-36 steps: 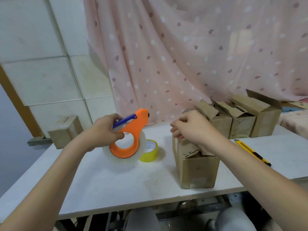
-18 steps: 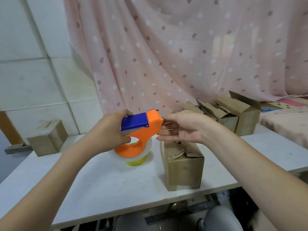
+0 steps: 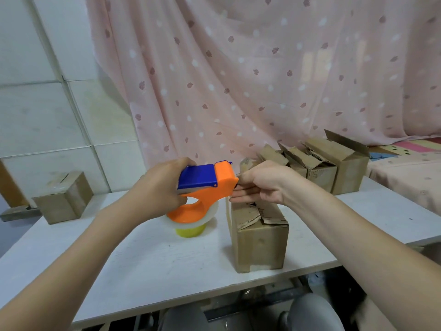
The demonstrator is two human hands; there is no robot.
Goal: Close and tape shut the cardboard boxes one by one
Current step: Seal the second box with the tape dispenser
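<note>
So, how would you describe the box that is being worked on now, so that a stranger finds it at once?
Start at the white table before the pink curtain. Near its front edge, right of the orange tape dispenser in the left hand, one cardboard box stands alone under the right hand. The other open boxes are crowded at the back, and the sealed box is far left.

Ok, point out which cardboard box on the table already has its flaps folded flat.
The lone box at the table's far left, by the tiled wall. The one under the hands and the row by the curtain have raised flaps.
</note>
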